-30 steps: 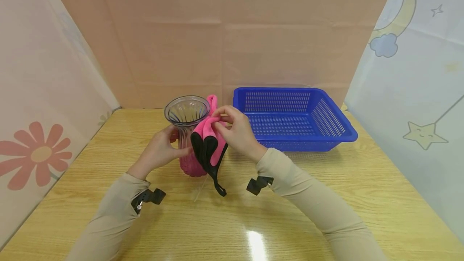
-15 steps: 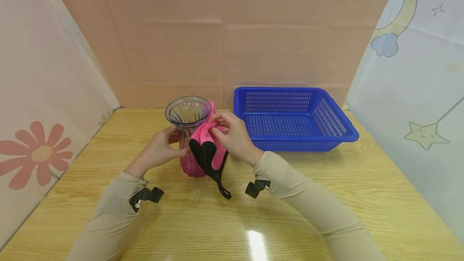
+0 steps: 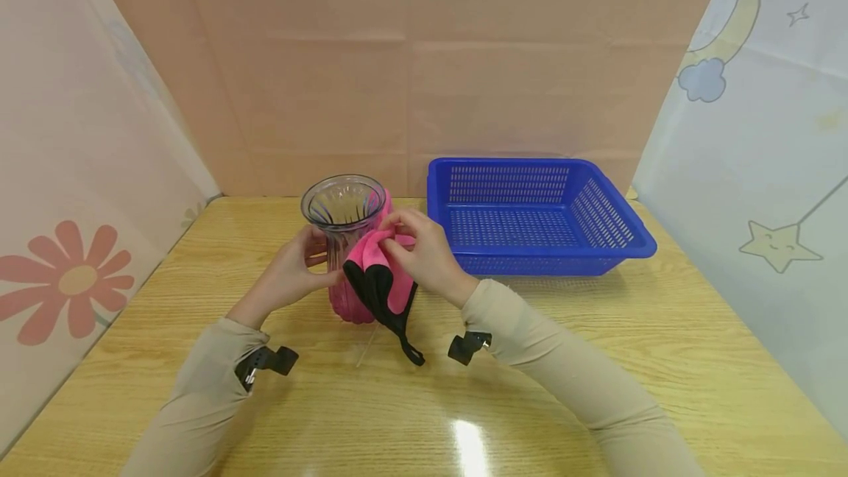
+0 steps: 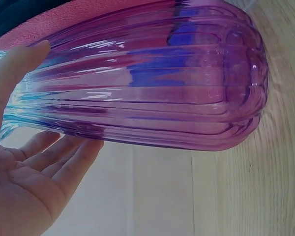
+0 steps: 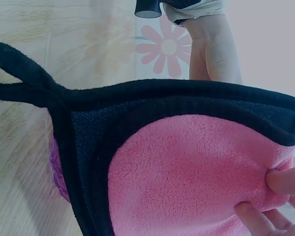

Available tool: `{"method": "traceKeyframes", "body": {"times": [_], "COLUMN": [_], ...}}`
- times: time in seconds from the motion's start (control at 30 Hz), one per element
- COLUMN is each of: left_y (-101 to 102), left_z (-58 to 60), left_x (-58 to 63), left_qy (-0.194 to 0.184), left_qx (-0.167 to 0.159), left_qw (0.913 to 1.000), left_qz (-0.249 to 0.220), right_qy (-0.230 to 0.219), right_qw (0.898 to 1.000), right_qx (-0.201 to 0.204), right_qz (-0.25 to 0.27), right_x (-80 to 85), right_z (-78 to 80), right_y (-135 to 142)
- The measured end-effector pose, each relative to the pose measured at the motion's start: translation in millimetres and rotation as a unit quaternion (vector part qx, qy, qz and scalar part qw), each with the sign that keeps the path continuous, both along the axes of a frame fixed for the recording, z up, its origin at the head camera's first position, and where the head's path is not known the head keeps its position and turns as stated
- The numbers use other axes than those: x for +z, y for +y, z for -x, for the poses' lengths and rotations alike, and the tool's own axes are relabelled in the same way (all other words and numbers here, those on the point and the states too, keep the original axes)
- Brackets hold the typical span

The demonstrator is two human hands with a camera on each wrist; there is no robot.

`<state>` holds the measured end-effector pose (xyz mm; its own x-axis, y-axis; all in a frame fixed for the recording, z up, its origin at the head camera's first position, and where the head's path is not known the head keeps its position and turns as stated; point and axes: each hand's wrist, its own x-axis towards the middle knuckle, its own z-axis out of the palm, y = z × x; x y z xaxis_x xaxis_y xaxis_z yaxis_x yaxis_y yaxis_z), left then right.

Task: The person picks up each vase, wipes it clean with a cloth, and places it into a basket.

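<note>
A fluted glass vase (image 3: 339,241), clear at its flared rim and purple-pink lower down, stands upright on the table. My left hand (image 3: 291,271) grips its left side, with thumb and fingers on opposite sides of the ribbed glass (image 4: 152,78) in the left wrist view. Against the vase's right side lies a pink cleaning cloth (image 3: 399,282) with black edging and a hanging loop. My right hand (image 3: 424,252) pinches its upper part. In the right wrist view the fleecy cloth (image 5: 182,167) hides most of the vase.
A blue perforated plastic basket (image 3: 539,260) stands at the back right, close behind my right hand. The wooden table (image 3: 397,418) ends at a peach backdrop (image 3: 318,79), with patterned sheets on both sides. A thin pale strip (image 3: 366,348) lies before the vase.
My right hand has moved down a little along the vase's right side, and the cloth's loop hangs lower. My left hand keeps its grip on the vase almost unmoved.
</note>
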<state>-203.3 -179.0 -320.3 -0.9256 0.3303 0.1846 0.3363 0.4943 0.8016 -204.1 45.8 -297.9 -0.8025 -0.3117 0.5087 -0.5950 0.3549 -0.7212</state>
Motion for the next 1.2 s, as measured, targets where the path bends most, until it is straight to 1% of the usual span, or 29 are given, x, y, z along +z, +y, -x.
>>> {"method": "traceKeyframes", "body": {"times": [0.23, 0.5, 0.6, 0.73, 0.97, 1.2], "left_y": [0, 2, 2, 1, 2, 2], "left_z": [-2.4, -9.0, -10.2, -10.9, -10.5, -11.1], "left_x": [0.9, 7.7, 9.6, 10.9, 10.2, 8.9], "left_qy": [0.004, 0.009, 0.004, -0.005, 0.002, -0.008], "left_qx": [0.004, 0.033, 0.049, 0.063, 0.065, 0.069], "left_qw": [1.0000, 0.9984, 0.9967, 0.9949, 0.9951, 0.9951], "left_qz": [0.006, 0.045, 0.065, 0.079, 0.075, 0.071], "right_qy": [-0.001, 0.001, -0.003, -0.010, -0.016, -0.023], "right_qw": [1.000, 1.000, 1.000, 1.000, 0.999, 0.999], "right_qx": [0.002, -0.004, -0.004, -0.004, -0.001, 0.002], "right_qz": [0.004, -0.006, -0.011, -0.018, -0.033, -0.040], "right_x": [-4.1, -8.1, -10.0, -12.6, -19.1, -25.9], "right_z": [-0.4, -2.6, -3.0, -3.3, -3.2, -4.1], "right_y": [0, 1, 1, 1, 4, 5]}}
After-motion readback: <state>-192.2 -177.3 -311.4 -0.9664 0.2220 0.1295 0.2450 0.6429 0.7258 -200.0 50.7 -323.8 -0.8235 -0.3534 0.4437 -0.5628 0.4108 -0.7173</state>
